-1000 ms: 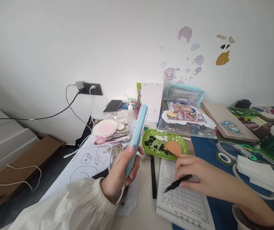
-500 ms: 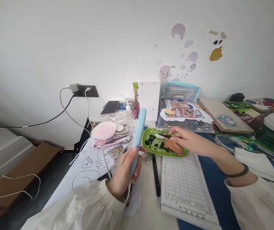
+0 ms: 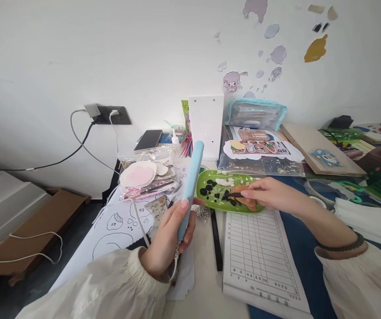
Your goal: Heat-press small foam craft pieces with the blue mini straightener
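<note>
My left hand [image 3: 173, 230] is wrapped round a light blue, corded wand-shaped tool [image 3: 192, 186], held upright and slightly tilted over the table. At the right, my right hand [image 3: 265, 193] pinches black tweezers [image 3: 235, 195], whose tips point down among small pieces in a green tray [image 3: 212, 204]. Black pieces lie at the left of the tray, white ones at the back, and orange-brown pieces [image 3: 248, 203] partly under the tweezers and my fingers.
A printed form [image 3: 260, 257] and a black strip [image 3: 217, 243] lie in front of the tray. Bagged pink and white pieces [image 3: 140, 173] are at the left. Behind stand a white box [image 3: 206, 124] and a clear pouch [image 3: 255, 115]. Scissors [image 3: 350, 190] lie right.
My right hand has moved the tweezers down; a white piece seen at their tips is no longer there, and white pieces show at the tray's back. The view has shifted slightly.
</note>
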